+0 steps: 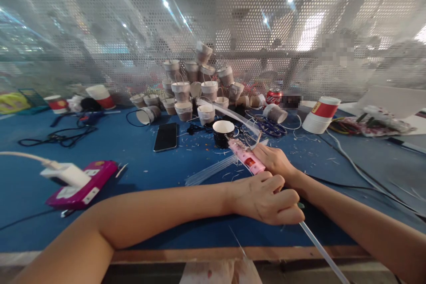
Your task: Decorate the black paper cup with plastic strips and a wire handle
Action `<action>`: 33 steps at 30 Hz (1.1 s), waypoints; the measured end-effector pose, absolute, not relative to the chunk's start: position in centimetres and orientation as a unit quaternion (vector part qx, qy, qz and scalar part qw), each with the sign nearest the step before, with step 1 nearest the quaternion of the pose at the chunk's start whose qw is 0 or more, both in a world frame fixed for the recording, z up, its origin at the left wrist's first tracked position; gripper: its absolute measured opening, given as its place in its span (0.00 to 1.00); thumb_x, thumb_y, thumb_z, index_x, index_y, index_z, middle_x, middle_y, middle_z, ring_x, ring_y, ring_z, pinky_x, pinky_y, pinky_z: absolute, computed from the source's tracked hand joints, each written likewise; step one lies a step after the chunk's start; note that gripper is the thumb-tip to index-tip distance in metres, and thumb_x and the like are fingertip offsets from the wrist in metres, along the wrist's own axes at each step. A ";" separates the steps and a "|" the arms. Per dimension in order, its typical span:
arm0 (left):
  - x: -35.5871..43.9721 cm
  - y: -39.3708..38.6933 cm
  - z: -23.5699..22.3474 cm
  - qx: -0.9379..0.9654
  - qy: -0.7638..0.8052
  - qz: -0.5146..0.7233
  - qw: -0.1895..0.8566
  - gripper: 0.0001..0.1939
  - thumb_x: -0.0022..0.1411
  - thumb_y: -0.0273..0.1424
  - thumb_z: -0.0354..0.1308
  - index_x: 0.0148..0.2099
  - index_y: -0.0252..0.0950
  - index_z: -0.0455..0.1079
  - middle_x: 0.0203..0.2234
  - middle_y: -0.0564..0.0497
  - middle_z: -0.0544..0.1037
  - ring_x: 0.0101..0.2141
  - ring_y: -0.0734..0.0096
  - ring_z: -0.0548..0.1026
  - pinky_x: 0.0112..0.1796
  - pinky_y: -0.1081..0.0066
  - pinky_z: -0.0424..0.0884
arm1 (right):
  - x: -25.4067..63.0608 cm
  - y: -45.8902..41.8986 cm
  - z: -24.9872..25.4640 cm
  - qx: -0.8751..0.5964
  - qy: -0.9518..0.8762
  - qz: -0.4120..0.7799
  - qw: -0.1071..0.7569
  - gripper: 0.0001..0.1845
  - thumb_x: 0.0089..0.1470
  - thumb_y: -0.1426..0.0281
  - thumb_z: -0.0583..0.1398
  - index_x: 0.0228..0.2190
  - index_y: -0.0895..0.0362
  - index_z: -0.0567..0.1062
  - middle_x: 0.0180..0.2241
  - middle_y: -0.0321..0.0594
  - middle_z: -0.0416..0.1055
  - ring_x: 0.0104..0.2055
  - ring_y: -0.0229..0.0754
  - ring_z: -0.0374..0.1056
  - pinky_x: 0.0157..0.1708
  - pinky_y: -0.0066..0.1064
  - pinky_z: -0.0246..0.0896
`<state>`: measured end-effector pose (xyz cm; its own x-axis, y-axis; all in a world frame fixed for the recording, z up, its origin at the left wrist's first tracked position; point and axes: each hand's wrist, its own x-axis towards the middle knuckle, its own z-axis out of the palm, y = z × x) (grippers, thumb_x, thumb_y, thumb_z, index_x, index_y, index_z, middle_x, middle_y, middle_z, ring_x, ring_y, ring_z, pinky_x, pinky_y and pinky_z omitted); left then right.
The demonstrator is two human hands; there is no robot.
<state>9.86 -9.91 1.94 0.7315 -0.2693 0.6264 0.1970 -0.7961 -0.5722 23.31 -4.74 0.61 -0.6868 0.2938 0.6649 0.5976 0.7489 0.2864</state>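
My left hand (271,197) is wrapped round a pink hot glue gun (248,156), nozzle pointing away from me. A long translucent glue stick (321,248) runs out behind that fist toward the table's front edge. Just past the gun, my right hand (274,159) has its fingers curled together; a thin brownish tip shows above them, and what they hold is partly hidden. By the nozzle stands a small cup (223,134), dark outside and white inside; I cannot tell whether the nozzle touches it. More clear glue sticks (213,168) lie left of the gun.
Small greyish pails with handles (181,91) are piled at the back. A phone (165,136) lies left of the cup, with a magenta power strip (84,184) nearer left. Stacked paper cups (321,115) and a soda can (273,96) stand right. Cables (346,151) cross the right side.
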 end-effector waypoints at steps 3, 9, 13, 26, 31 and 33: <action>9.9 -9.8 1.7 -0.901 0.012 -0.306 0.308 0.07 0.60 0.24 0.49 0.30 0.37 0.64 0.20 0.56 0.63 0.22 0.77 0.57 0.22 0.72 0.44 | 23.2 -4.7 0.6 -0.249 -0.885 -0.248 0.305 0.14 0.57 0.76 0.46 0.22 0.57 0.63 0.20 0.37 0.61 0.20 0.36 0.54 0.18 0.26 0.46; 10.0 -9.8 1.4 -0.900 -0.002 -0.314 0.304 0.07 0.61 0.25 0.49 0.30 0.37 0.63 0.20 0.56 0.62 0.22 0.77 0.56 0.22 0.72 0.45 | 23.4 -4.6 0.5 -0.256 -0.894 -0.230 0.287 0.13 0.57 0.76 0.46 0.23 0.57 0.63 0.20 0.37 0.61 0.21 0.36 0.54 0.19 0.27 0.46; 9.9 -9.7 1.3 -0.903 0.000 -0.302 0.306 0.08 0.61 0.25 0.48 0.30 0.38 0.65 0.21 0.55 0.62 0.22 0.76 0.55 0.22 0.71 0.47 | 23.5 -4.6 0.5 -0.264 -0.899 -0.221 0.269 0.13 0.57 0.75 0.46 0.23 0.57 0.63 0.21 0.38 0.62 0.21 0.36 0.54 0.20 0.27 0.46; 9.9 -9.9 1.5 -0.887 0.007 -0.326 0.326 0.07 0.60 0.25 0.50 0.29 0.37 0.63 0.20 0.56 0.60 0.21 0.77 0.57 0.22 0.71 0.46 | 23.4 -4.6 0.4 -0.248 -0.892 -0.228 0.303 0.15 0.58 0.74 0.46 0.22 0.57 0.63 0.20 0.36 0.59 0.21 0.35 0.52 0.19 0.27 0.45; 9.9 -10.0 1.5 -0.902 -0.003 -0.288 0.323 0.06 0.60 0.26 0.50 0.30 0.37 0.62 0.21 0.56 0.61 0.21 0.78 0.56 0.22 0.71 0.44 | 23.5 -4.5 0.3 -0.243 -0.892 -0.221 0.311 0.15 0.59 0.74 0.46 0.22 0.57 0.63 0.20 0.36 0.58 0.21 0.35 0.51 0.19 0.27 0.45; 10.0 -10.1 1.5 -0.887 -0.007 -0.327 0.327 0.06 0.60 0.26 0.50 0.29 0.36 0.61 0.21 0.56 0.61 0.21 0.77 0.56 0.23 0.70 0.44 | 23.5 -4.5 0.3 -0.242 -0.893 -0.220 0.310 0.15 0.59 0.74 0.46 0.22 0.57 0.63 0.20 0.36 0.58 0.21 0.35 0.51 0.19 0.27 0.45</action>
